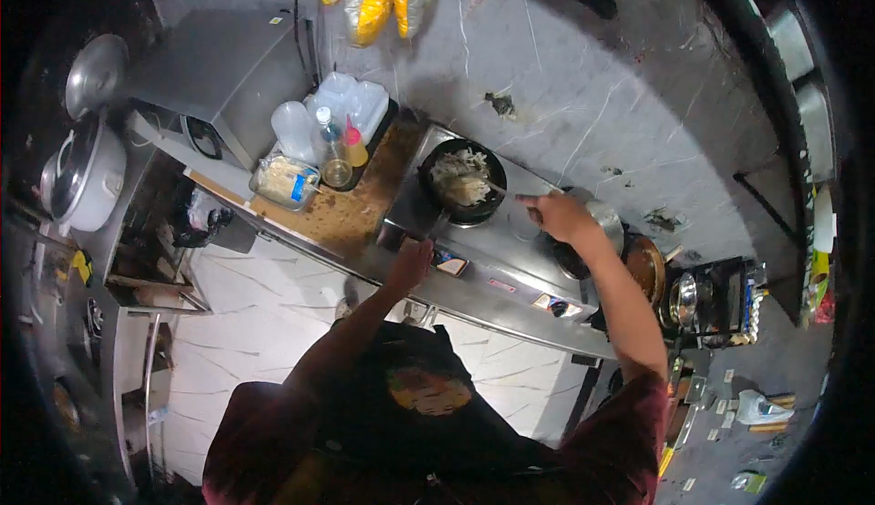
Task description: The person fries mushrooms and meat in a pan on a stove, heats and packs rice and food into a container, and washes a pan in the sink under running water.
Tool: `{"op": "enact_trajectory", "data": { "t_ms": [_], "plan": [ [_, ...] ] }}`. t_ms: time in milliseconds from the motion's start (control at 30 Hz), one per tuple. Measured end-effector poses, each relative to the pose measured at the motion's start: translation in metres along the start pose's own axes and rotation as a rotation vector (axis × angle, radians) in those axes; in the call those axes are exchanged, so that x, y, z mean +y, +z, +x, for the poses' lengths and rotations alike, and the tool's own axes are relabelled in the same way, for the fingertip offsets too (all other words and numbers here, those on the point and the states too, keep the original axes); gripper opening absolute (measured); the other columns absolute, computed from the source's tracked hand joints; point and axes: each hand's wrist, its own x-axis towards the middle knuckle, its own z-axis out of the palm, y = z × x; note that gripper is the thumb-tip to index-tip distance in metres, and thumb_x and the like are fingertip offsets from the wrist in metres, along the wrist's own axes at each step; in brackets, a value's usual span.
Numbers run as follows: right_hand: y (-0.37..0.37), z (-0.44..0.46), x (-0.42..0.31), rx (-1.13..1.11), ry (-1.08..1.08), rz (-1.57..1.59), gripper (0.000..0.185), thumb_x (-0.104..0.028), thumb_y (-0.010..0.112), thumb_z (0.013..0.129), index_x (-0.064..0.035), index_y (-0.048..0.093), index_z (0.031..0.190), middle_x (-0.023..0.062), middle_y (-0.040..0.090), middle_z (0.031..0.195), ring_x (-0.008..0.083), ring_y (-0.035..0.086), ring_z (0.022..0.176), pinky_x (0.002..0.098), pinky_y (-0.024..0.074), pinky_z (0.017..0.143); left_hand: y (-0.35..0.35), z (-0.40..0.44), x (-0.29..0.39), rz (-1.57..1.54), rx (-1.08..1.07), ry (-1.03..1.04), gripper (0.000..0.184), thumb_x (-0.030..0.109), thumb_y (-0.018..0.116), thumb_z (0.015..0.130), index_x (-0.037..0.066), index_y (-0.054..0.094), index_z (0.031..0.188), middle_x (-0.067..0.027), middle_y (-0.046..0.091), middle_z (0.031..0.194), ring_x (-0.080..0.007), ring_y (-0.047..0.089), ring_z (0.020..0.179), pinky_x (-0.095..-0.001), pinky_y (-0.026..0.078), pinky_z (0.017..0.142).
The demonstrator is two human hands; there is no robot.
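A black pan (440, 208) sits on the left burner of a steel stove (497, 250), with pale food (460, 177) in it. My right hand (558, 216) is closed round the handle of a utensil (495, 188), whose far end lies in the food. Near the stove's front edge, my left hand (413, 263) is closed at the pan's handle (439, 223), which slants down from the pan toward it.
Left of the stove are bottles (335, 172), plastic containers (351, 99) and a bagged tray (284, 180). A microwave (219, 77) stands farther left. A pot (597, 213) and a brown pan (643, 273) are at the right. Yellow packets (372, 4) hang above.
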Motion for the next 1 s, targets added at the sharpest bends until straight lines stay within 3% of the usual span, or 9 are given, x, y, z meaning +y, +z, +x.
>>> {"op": "enact_trajectory", "data": {
  "t_ms": [167,267,367,400,500,600,667,933,1000],
  "plan": [
    [0.019,0.001,-0.012,0.161,0.064,-0.014,0.042,-0.022,0.054,0.094,-0.0246,0.058,0.135,0.0221,0.066,0.094,0.0386,0.066,0.087,0.0477,0.0533,0.081,0.025,0.041,-0.058,0.246,0.204,0.486,0.019,0.021,0.05,0.098,0.003,0.056,0.093,-0.018,0.061,0.075,-0.0391,0.06,0.07,-0.0497,0.047,0.065],
    [0.028,0.013,-0.028,0.236,0.144,-0.02,0.041,-0.024,0.054,0.094,-0.0245,0.058,0.135,0.0232,0.066,0.091,0.0399,0.066,0.086,0.0497,0.0541,0.08,0.018,-0.001,-0.007,0.422,0.395,0.669,0.029,0.024,0.044,0.101,0.004,0.056,0.084,-0.0183,0.06,0.072,-0.0402,0.059,0.067,-0.0501,0.046,0.063],
    [0.083,0.018,-0.032,0.248,0.239,0.003,0.04,-0.025,0.052,0.095,-0.0246,0.057,0.135,0.0228,0.065,0.089,0.041,0.067,0.086,0.0519,0.0546,0.078,0.024,0.019,-0.032,0.455,0.456,0.859,0.029,0.023,0.043,0.101,0.004,0.055,0.083,-0.0184,0.06,0.071,-0.0388,0.059,0.067,-0.0488,0.046,0.061],
    [0.103,0.016,-0.031,0.262,0.269,0.007,0.04,-0.026,0.052,0.096,-0.0248,0.056,0.135,0.022,0.065,0.089,0.0413,0.067,0.085,0.0528,0.0548,0.077,0.024,0.02,-0.031,0.452,0.449,0.858,0.029,0.023,0.043,0.101,0.004,0.055,0.083,-0.0184,0.06,0.071,-0.0388,0.059,0.067,-0.0488,0.046,0.061],
    [0.068,-0.03,-0.065,0.224,0.243,0.056,0.039,-0.026,0.052,0.097,-0.0227,0.057,0.135,0.0216,0.067,0.086,0.0416,0.067,0.081,0.0522,0.0548,0.074,0.023,0.021,-0.031,0.105,0.079,0.204,0.024,0.028,0.055,0.097,0.007,0.053,0.109,-0.01,0.057,0.083,-0.0265,0.056,0.07,-0.0408,0.046,0.057],
    [0.04,-0.072,-0.088,0.216,0.278,0.105,0.037,-0.026,0.054,0.096,-0.0218,0.059,0.132,0.0205,0.067,0.082,0.0404,0.068,0.077,0.0508,0.0553,0.07,0.029,0.01,-0.02,0.121,0.377,0.659,0.042,0.036,0.044,0.103,0.006,0.056,0.077,-0.0096,0.052,0.058,-0.0193,0.054,0.052,-0.0378,0.042,0.05],
    [0.021,-0.083,-0.094,0.259,0.283,0.083,0.036,-0.027,0.056,0.095,-0.0223,0.061,0.131,0.0197,0.068,0.079,0.04,0.068,0.075,0.0509,0.0553,0.068,0.022,-0.007,0.007,-0.273,0.171,0.169,0.046,0.041,0.044,0.103,0.007,0.055,0.075,-0.0048,0.049,0.057,-0.0131,0.049,0.049,-0.034,0.04,0.047],
    [0.029,-0.042,-0.093,0.184,0.327,0.099,0.029,-0.026,0.058,0.093,-0.0215,0.065,0.121,0.0204,0.068,0.094,0.0378,0.068,0.085,0.0506,0.0553,0.073,0.02,0.0,0.003,-0.309,0.022,0.019,0.041,0.037,0.039,0.104,0.008,0.054,0.079,-0.003,0.048,0.059,-0.0142,0.05,0.051,-0.0323,0.043,0.048],
    [0.045,-0.028,-0.092,0.316,0.329,0.059,0.032,-0.025,0.058,0.093,-0.0213,0.063,0.125,0.0202,0.068,0.093,0.0391,0.067,0.083,0.0506,0.0546,0.073,0.021,0.001,-0.001,-0.336,0.033,-0.016,0.039,0.036,0.039,0.104,0.007,0.053,0.081,-0.0035,0.048,0.06,-0.0146,0.05,0.051,-0.032,0.044,0.047]
  ]
}}
